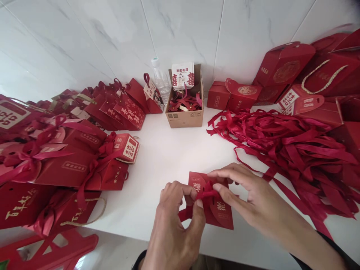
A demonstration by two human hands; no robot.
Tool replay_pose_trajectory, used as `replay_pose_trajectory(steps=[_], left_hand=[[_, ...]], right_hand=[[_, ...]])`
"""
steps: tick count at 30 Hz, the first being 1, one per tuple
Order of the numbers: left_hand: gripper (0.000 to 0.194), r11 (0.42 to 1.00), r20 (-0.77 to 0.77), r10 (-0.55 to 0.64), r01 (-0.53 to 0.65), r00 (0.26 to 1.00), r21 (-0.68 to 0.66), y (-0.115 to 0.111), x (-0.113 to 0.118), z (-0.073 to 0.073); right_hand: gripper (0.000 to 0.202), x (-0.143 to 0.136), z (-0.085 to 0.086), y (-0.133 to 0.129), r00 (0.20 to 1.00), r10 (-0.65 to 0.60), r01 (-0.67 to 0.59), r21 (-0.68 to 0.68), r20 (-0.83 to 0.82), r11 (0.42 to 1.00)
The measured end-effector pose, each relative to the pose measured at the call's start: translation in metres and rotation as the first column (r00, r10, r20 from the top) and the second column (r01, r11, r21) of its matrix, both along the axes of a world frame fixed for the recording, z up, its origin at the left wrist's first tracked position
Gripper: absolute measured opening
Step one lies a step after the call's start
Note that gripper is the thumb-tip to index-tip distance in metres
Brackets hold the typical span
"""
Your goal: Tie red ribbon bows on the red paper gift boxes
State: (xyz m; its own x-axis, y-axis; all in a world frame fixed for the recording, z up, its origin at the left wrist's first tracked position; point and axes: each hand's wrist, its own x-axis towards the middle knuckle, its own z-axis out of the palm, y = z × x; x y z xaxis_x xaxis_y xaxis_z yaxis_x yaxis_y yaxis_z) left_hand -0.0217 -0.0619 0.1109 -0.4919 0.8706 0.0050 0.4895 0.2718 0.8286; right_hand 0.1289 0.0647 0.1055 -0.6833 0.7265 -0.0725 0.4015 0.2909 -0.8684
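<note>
A red gift box (222, 219) with light lettering lies on the white table in front of me. On its top is a red ribbon (208, 190), gathered into what looks like a bow or knot. My left hand (180, 221) pinches the ribbon between thumb and forefinger at the box's left side. From the right, my right hand (247, 198) reaches over the box, its thumb and forefinger closed on the ribbon near the knot. The fingers partly hide the ribbon's ends. Close to my right forearm lies a large heap of loose red ribbons (292, 150).
Red gift boxes with bows (67, 165) are piled at the left. A cardboard box (184, 119) holding cards and ribbon pieces stands by the tiled wall, beside a clear plastic bottle (161, 80). More red boxes (284, 67) are stacked at the right. A red stool (56, 247) stands below the table's left edge.
</note>
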Motion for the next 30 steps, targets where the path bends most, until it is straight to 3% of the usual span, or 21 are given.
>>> replay_pose_trajectory(steps=[3, 10, 30], left_hand=[[0.013, 1.000, 0.000, -0.018, 0.018, 1.000, 0.004, 0.000, -0.001, 0.000], [0.016, 0.993, -0.096, -0.115, 0.113, 0.989, -0.027, -0.010, -0.015, 0.002], [0.014, 0.996, -0.167, -0.091, 0.085, 0.982, -0.042, -0.017, -0.018, -0.005]], right_hand=[[0.019, 0.000, 0.000, 0.000, 1.000, 0.025, -0.025, 0.004, -0.002, 1.000], [0.024, 0.009, 0.002, 0.003, 0.987, -0.107, 0.100, 0.065, 0.120, 0.993], [0.024, 0.013, -0.003, 0.008, 0.977, -0.189, 0.184, 0.056, 0.095, 0.981]])
